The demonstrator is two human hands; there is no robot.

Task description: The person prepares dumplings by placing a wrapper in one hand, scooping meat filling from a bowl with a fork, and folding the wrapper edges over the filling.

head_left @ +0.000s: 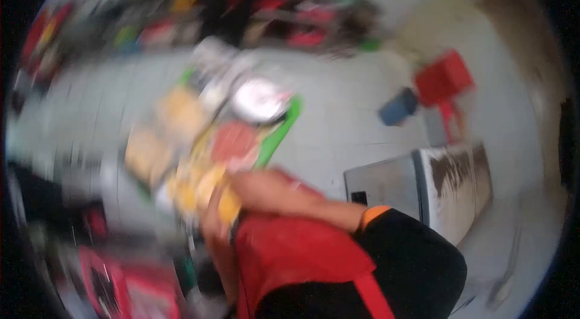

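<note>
Strong motion blur smears the whole view. My right hand [244, 188], at the end of a bare forearm below a black sleeve with an orange edge, is over yellow pieces [226, 203] at the table's near end. Close beside it, my left hand [211, 219] reaches up to the same yellow pieces. The fingers of both hands are too smeared to show a grip. Just beyond lies a round reddish mass [234, 144]. Farther along are a round white dish [261, 99] and two tan blocks, one nearer [148, 153] and one farther [181, 113].
The table has a green edge [281, 135]. To the right stand a white-and-grey box-like unit [386, 183], a blue bin [397, 107] and a red plastic object [444, 79]. A pink-red frame [142, 286] is low left. Someone in dark clothing [226, 2] is beyond, among blurred goods.
</note>
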